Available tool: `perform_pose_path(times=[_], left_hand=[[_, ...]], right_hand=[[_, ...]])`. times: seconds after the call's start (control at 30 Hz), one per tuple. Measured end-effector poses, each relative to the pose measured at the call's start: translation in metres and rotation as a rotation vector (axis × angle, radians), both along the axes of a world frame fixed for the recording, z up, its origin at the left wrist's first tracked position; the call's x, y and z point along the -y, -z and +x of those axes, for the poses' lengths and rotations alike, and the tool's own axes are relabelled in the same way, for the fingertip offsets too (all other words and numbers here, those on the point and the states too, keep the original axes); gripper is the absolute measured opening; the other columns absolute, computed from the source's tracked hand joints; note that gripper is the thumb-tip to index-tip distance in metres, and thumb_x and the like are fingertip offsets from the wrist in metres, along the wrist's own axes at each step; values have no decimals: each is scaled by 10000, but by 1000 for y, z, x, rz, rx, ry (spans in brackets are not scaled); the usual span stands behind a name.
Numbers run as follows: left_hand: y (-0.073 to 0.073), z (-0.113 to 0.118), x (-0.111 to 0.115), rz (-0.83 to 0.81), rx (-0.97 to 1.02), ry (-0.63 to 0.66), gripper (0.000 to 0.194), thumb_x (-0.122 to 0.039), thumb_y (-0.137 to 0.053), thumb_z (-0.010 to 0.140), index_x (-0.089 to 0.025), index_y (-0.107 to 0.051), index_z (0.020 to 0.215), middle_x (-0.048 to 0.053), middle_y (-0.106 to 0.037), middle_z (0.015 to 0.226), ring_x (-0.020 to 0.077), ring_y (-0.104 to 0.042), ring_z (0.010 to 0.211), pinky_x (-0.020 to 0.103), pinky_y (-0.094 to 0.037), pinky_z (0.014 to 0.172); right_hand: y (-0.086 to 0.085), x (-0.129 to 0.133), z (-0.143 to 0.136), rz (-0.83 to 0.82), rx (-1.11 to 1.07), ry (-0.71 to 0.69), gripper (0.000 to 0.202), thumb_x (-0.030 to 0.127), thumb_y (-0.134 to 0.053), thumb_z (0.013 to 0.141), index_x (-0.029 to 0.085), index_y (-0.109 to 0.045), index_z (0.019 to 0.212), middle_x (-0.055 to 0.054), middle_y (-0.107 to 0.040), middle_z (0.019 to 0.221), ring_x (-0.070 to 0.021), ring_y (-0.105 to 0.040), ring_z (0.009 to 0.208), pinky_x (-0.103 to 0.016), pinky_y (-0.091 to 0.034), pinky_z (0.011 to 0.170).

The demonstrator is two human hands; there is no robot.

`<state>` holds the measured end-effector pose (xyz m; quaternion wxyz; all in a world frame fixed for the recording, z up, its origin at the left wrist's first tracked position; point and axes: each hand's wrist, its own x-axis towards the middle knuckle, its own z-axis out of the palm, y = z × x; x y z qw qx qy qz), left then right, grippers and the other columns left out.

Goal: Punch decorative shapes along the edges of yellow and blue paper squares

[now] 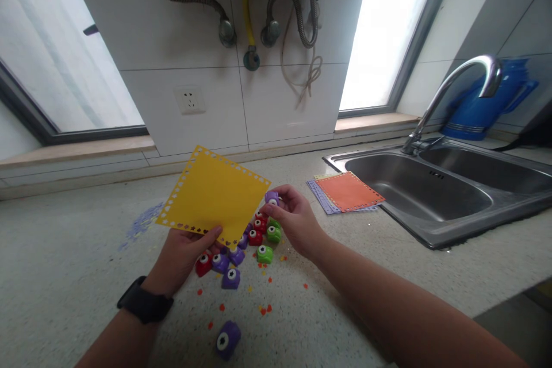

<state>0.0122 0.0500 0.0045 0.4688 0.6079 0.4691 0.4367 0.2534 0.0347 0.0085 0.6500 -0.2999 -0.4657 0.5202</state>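
Observation:
A yellow sheet of paper (215, 192), with small shapes punched along its edges, is held tilted above the counter. My left hand (192, 250) grips its lower edge, thumb on top. Close to the sheet's right corner, my right hand (293, 215) pinches a purple craft punch (272, 198) between thumb and fingers. Below and partly behind the paper lie several more punches: a green punch (264, 253), a red punch (203, 264) and a purple punch (231, 278) among them. Another purple punch (228, 340) lies apart, nearer to me.
Punched orange paper (349, 191) tops a small stack beside the steel sink (414, 184). Tiny cut-outs (265, 310) are scattered on the speckled counter (86, 282), with purple bits (144, 224) at left. A faucet (452, 86) and blue jug (487, 100) stand at right.

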Motion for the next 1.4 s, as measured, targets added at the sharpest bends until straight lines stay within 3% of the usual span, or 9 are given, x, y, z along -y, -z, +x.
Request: perform_pose_path(times=[0.53, 1.17, 1.4], left_hand=[[-6, 3, 3, 5, -17, -46, 248, -382, -810, 734, -171, -697, 669, 18, -710, 546, 191, -665, 502, 286, -546, 532], [3, -1, 0, 1, 32, -30, 154, -300, -763, 807, -164, -715, 755, 11, -728, 573, 180, -679, 525, 281, -558, 572], [4, -2, -1, 13, -3, -11, 172, -304, -757, 815, -155, -713, 744, 13, -723, 566, 176, -671, 518, 275, -549, 556]], right_hand=[[-2, 3, -3, -23, -6, -67, 327, 280, -885, 716, 242, -634, 922, 48, -663, 775, -117, -653, 684, -275, -548, 662], [-6, 8, -4, -52, -37, -135, 353, 219, -884, 709, 232, -597, 913, 48, -695, 779, -109, -691, 692, -244, -555, 650], [-5, 7, -5, -45, -44, -180, 363, 212, -894, 696, 216, -601, 910, 44, -684, 831, -97, -690, 726, -246, -571, 715]])
